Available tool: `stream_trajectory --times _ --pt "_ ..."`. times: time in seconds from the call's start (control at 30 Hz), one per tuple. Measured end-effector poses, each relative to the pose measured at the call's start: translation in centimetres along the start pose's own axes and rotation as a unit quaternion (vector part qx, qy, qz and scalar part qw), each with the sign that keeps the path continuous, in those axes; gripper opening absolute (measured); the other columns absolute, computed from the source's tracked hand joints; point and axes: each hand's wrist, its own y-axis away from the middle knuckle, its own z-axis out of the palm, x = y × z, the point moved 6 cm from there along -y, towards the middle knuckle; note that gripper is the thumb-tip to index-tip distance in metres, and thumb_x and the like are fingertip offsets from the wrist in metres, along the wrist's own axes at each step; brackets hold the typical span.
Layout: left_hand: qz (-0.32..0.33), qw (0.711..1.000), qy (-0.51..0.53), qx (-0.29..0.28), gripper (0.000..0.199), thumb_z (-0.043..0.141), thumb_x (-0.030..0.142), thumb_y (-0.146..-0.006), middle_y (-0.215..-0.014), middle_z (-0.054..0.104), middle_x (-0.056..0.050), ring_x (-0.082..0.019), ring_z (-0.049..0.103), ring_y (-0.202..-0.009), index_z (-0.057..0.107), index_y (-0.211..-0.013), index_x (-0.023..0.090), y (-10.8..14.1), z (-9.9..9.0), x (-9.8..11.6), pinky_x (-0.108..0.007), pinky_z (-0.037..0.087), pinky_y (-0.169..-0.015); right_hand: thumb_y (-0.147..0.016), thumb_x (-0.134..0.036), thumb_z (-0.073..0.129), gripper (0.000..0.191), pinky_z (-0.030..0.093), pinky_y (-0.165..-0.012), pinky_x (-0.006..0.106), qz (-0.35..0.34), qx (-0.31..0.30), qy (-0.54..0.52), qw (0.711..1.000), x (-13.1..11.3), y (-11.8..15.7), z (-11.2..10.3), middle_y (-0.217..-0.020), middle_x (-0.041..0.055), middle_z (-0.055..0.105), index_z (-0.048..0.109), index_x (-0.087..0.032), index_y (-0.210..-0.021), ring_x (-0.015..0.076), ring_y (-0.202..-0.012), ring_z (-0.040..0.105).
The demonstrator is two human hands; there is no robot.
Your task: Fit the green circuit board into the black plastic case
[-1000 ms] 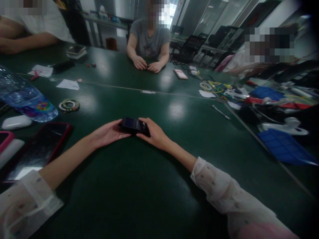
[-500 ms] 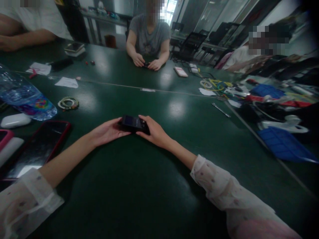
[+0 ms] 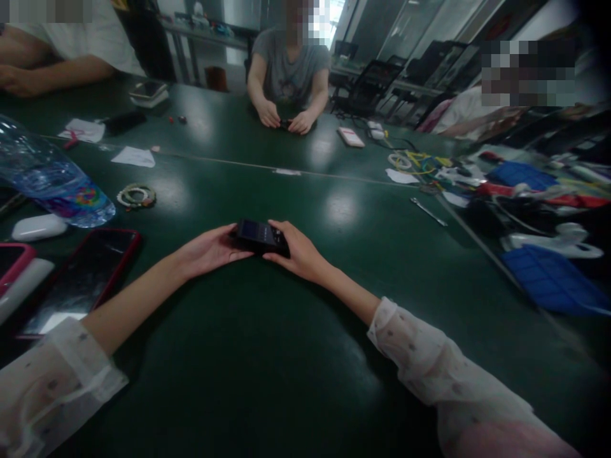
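A small black handheld device with a dark screen (image 3: 260,235) is held between my two hands over the green table (image 3: 267,356). My left hand (image 3: 210,251) grips its left end, fingers behind and below it. My right hand (image 3: 300,251) is closed around its right end, with thumb and fingers on opposite edges. The device's screen side faces up toward me. Its underside and several of my fingertips are hidden. Nearest my left forearm lies a phone with a red edge (image 3: 95,267).
At the left are a plastic bottle (image 3: 62,184), a white case (image 3: 39,227) and bracelets (image 3: 137,196). A wrench (image 3: 428,212), tangled cables (image 3: 410,162) and a blue tray (image 3: 548,277) lie right. Across the table, a person in grey (image 3: 291,76) holds something small and dark.
The whole view has shifted slightly, so table things appear a little further right. My hands keep the same hold on the device.
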Motion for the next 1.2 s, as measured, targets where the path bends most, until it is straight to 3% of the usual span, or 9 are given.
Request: stream_trajectory --times 0.33,0.47,0.57,0.67,0.97,1.2 --pt "-0.005 0.999 0.035 -0.036 0.027 0.047 0.021 -0.097 -0.121 0.067 -0.018 -0.029 0.062 -0.120 0.061 -0.119 0.012 -0.5 -0.5 0.0 -0.046 0.047 -0.105 -0.091 -0.045 0.059 0.057 0.053 -0.094 0.047 -0.022 0.034 -0.014 0.999 -0.6 0.1 -0.6 -0.123 0.0133 0.056 0.035 -0.023 -0.138 0.0279 -0.109 0.059" --pt "-0.009 0.997 0.038 -0.068 0.026 0.047 0.022 -0.097 -0.118 0.069 -0.017 -0.029 0.062 -0.120 0.065 -0.112 0.010 -0.4 0.0 0.1 -0.046 0.045 -0.108 -0.090 -0.045 0.060 0.061 0.050 -0.097 0.048 -0.014 0.154 -0.006 0.988 -0.5 0.7 -2.2 -0.126 0.0118 0.053 0.031 -0.027 -0.140 0.0283 -0.114 0.056" --pt "-0.016 0.997 0.033 -0.073 0.027 0.047 0.024 -0.097 -0.120 0.068 -0.018 -0.029 0.062 -0.120 0.065 -0.111 0.010 -0.4 0.1 0.0 -0.045 0.044 -0.109 -0.091 -0.044 0.057 0.060 0.045 -0.103 0.053 0.035 0.269 0.009 0.963 0.5 1.4 -3.5 -0.130 0.0111 0.049 0.029 -0.029 -0.142 0.0299 -0.121 0.051" --pt "-0.016 0.997 0.038 -0.072 0.026 0.048 0.025 -0.097 -0.120 0.067 -0.019 -0.030 0.062 -0.120 0.065 -0.110 0.010 -0.4 0.0 0.0 -0.045 0.044 -0.109 -0.092 -0.044 0.054 0.058 0.041 -0.106 0.057 0.084 0.329 0.022 0.940 1.7 1.7 -4.3 -0.132 0.0112 0.046 0.029 -0.030 -0.142 0.0311 -0.126 0.047" --pt "-0.024 0.997 0.032 -0.066 0.026 0.049 0.025 -0.097 -0.126 0.063 -0.019 -0.030 0.059 -0.124 0.061 -0.115 0.012 -0.4 -0.1 0.0 -0.044 0.044 -0.109 -0.089 -0.036 0.058 0.049 0.043 -0.104 0.051 0.174 0.306 0.012 0.936 5.1 1.5 -4.1 -0.125 0.0127 0.049 0.040 -0.023 -0.133 0.0283 -0.119 0.050" --pt "-0.017 0.999 0.029 -0.040 0.025 0.049 0.024 -0.096 -0.121 0.066 -0.019 -0.031 0.062 -0.120 0.062 -0.113 0.010 -0.3 0.0 0.0 -0.045 0.045 -0.108 -0.083 -0.027 0.062 0.049 0.044 -0.102 0.054 0.249 0.263 0.007 0.932 6.9 1.6 -3.0 -0.126 0.0138 0.049 0.044 -0.022 -0.128 0.0307 -0.121 0.051"
